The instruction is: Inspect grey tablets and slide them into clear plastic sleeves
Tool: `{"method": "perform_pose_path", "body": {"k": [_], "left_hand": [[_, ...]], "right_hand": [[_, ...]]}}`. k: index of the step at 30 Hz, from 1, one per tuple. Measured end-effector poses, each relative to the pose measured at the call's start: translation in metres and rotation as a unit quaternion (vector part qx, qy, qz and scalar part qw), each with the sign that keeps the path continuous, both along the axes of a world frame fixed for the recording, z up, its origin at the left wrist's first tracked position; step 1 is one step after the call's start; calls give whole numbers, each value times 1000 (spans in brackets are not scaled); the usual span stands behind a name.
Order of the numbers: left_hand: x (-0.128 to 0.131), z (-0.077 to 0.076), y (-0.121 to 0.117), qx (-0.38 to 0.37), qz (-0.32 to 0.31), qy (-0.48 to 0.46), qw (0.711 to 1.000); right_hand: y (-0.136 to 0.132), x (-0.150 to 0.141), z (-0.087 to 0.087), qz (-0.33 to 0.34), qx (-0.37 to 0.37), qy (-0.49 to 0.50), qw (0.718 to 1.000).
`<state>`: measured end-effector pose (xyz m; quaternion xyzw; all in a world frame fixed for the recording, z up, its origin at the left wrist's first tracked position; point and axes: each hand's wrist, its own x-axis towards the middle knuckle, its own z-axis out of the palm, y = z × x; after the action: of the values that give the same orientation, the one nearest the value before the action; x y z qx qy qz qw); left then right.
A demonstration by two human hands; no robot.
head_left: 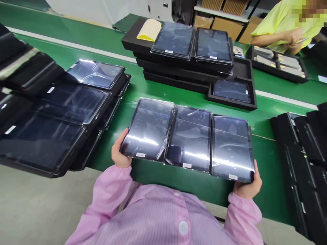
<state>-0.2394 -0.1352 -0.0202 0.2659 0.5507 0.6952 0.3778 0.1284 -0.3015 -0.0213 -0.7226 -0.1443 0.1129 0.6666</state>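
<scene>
Three dark, film-covered tablet screens lie side by side in front of me: a left screen point(150, 127), a middle screen point(189, 136) and a right screen point(232, 146). Each has a small white label at its near edge. My left hand point(121, 151) grips the outer edge of the left screen, fingers hidden beneath. At the other end, my right hand point(249, 183) is closed round the near right corner of the right screen. Whatever supports the row from below is mostly hidden; a thin dark edge shows at the right.
Stacks of black trays with screens point(79, 102) stand at left. Behind are more stacked trays point(176, 76) and a yellow sheet point(150, 30). Black trays point(301, 163) stand at right on the green table point(265, 149). A co-worker point(278, 30) is beside a parts tray point(278, 69).
</scene>
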Motion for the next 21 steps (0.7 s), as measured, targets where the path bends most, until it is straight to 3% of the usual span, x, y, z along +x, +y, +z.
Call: {"method": "perform_pose_path", "body": {"k": [4, 9, 15, 21], "left_hand": [[-6, -5, 12, 56, -68, 67, 994], [-9, -2, 15, 33, -115, 49, 992], [-18, -2, 0, 31, -113, 70, 991], [-16, -18, -6, 57, -100, 55, 992]], "right_hand": [[19, 6, -6, -19, 42, -18, 999], [22, 9, -10, -17, 67, -33, 997], [6, -1, -9, -49, 62, -15, 997], [1, -3, 0, -23, 18, 23, 999]]}}
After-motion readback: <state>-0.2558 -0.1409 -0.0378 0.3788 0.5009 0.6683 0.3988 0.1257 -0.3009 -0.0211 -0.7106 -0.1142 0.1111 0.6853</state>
